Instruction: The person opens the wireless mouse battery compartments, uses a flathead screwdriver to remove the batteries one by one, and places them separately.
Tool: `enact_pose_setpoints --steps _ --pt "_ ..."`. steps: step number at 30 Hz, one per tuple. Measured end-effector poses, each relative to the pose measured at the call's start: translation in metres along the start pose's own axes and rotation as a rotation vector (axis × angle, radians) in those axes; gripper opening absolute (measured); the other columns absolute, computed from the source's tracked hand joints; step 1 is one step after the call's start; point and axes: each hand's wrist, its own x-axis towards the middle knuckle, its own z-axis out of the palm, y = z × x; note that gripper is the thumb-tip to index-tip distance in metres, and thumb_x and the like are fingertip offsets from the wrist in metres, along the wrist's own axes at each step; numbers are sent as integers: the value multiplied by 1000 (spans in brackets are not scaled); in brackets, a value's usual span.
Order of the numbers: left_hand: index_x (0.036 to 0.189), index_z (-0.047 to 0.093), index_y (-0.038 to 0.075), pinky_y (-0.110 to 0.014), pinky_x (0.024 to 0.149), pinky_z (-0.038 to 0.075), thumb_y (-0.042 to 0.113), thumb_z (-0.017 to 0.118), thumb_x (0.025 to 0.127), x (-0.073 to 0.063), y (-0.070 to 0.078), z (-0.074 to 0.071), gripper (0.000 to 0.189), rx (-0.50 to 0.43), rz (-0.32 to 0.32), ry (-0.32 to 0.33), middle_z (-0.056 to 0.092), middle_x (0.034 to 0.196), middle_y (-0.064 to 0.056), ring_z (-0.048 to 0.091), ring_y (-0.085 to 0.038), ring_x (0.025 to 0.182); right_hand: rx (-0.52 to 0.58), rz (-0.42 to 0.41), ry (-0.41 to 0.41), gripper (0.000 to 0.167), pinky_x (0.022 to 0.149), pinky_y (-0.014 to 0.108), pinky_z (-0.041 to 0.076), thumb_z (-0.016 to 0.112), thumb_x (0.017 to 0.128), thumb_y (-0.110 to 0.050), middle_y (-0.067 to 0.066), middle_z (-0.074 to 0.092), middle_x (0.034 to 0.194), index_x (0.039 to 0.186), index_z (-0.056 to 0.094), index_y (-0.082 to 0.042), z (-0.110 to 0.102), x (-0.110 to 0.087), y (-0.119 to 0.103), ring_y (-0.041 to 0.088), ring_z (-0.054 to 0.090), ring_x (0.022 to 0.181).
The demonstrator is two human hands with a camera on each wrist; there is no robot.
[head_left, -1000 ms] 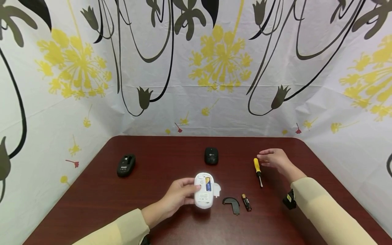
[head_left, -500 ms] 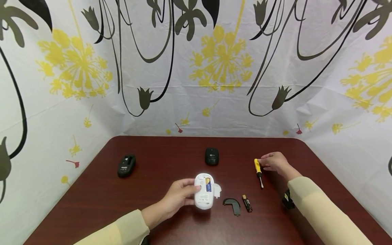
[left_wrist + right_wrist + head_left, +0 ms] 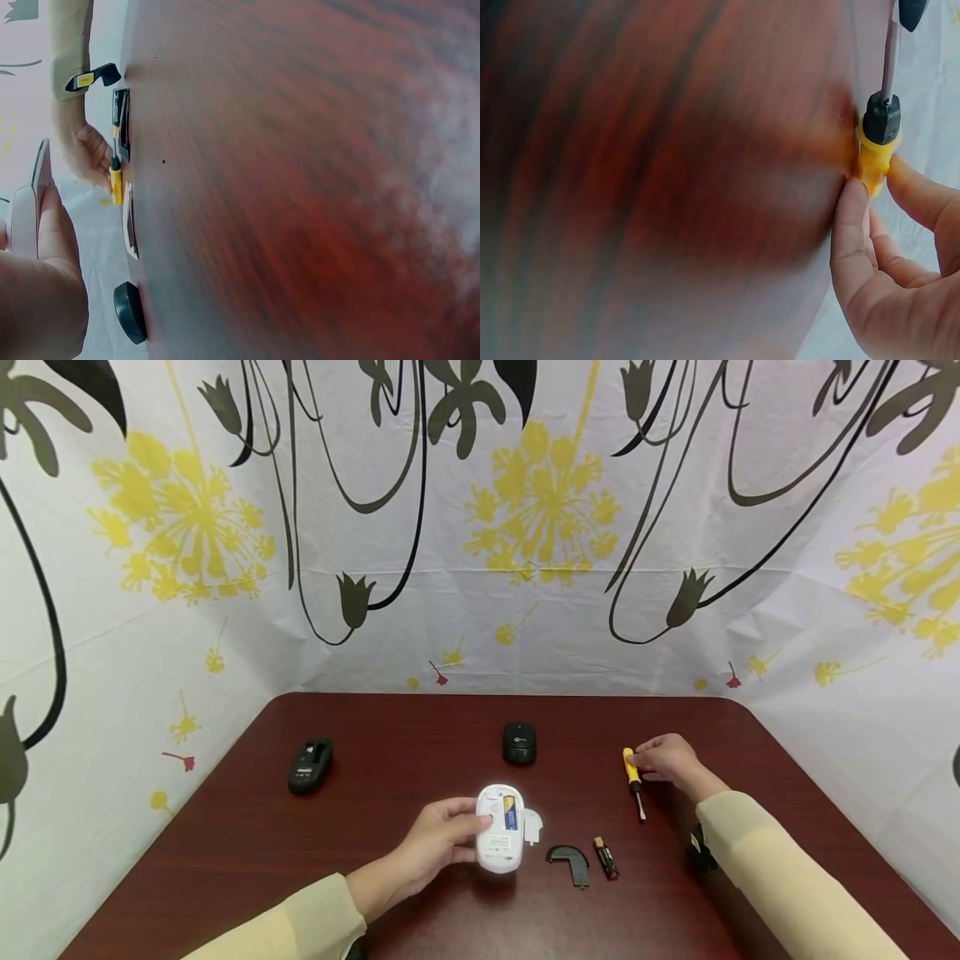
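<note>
My left hand [image 3: 438,839] holds a white computer mouse [image 3: 498,852] with its underside up and its battery bay open, a blue-and-gold battery [image 3: 510,812] inside. Partly behind the mouse lies a white battery cover [image 3: 533,827], seen edge-on on the table in the left wrist view. Over at the right, my right hand [image 3: 670,758] pinches the yellow handle of a screwdriver [image 3: 636,785] between thumb and fingers; its shaft points toward the near side. The right wrist view shows thumb and fingertip on opposite sides of the screwdriver's handle [image 3: 875,161].
A dark curved cover [image 3: 573,862] and a loose battery [image 3: 604,857] lie right of the white mouse. One black mouse [image 3: 518,742] stands farther back; another black mouse [image 3: 310,766], its underside up, lies at the left. A patterned cloth [image 3: 480,635] hangs behind the table [image 3: 405,743].
The right hand has moved slightly left and nearer, from beside the screwdriver to its handle, and the fingers have closed on it. The left hand and white mouse stay in place.
</note>
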Motion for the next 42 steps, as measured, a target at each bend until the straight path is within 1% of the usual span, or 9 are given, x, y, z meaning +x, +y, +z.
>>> enact_pose_setpoints --steps 3,9,15,20,23,26,32,37,42 --pt "125 53 -13 -42 76 58 8 67 89 0 0 0 44 -1 -6 3 67 104 -17 67 -24 88 -12 -8 3 34 73 38 58 68 90 -9 20 64 97 111 57 16 1 0 -1 21 65 80" --pt "125 53 -13 -41 75 58 9 67 89 1 1 0 44 6 -2 5 67 102 -16 67 -23 87 -45 -27 12 33 70 37 59 69 89 -8 22 63 99 110 58 15 5 -1 -3 21 66 80" --pt "124 55 -12 -41 75 58 8 67 89 1 1 0 42 5 0 9 67 101 -15 67 -23 86 -58 -19 38 30 67 34 59 71 88 -9 20 63 96 106 60 12 9 3 -2 17 65 74" --pt "123 55 -12 -41 75 58 8 66 89 2 0 0 42 6 2 9 67 100 -15 67 -23 86 -64 -11 54 29 67 34 59 71 86 -8 22 63 98 104 62 12 9 3 -2 18 66 74" --pt "123 55 -12 -41 75 58 8 66 89 2 0 0 42 6 1 8 67 100 -15 67 -23 86 -37 1 54 28 68 33 59 71 85 -7 23 63 100 104 63 13 8 5 -2 18 66 74" --pt "124 54 -12 -41 75 58 8 66 89 2 0 0 42 7 -2 5 67 101 -14 67 -23 87 2 10 31 30 70 33 59 69 86 -5 24 63 102 105 62 16 7 4 -2 18 66 76" --pt "125 53 -13 -40 76 58 8 65 90 2 0 0 42 8 -5 1 67 102 -13 67 -22 87 90 32 -11 36 72 35 58 67 88 -3 25 62 103 114 57 20 3 1 -5 18 64 77" --pt "125 54 -13 -40 75 58 10 66 90 2 0 1 43 6 0 -2 67 102 -14 67 -22 87 144 32 -60 45 78 36 57 65 91 -6 31 56 119 124 50 20 0 -1 -7 15 65 82" --pt "126 53 -13 -41 76 58 11 67 90 2 -2 0 46 12 8 -19 67 103 -14 67 -22 87 209 30 -102 52 85 36 55 63 94 -10 33 48 131 132 44 18 0 -4 -13 14 63 92"
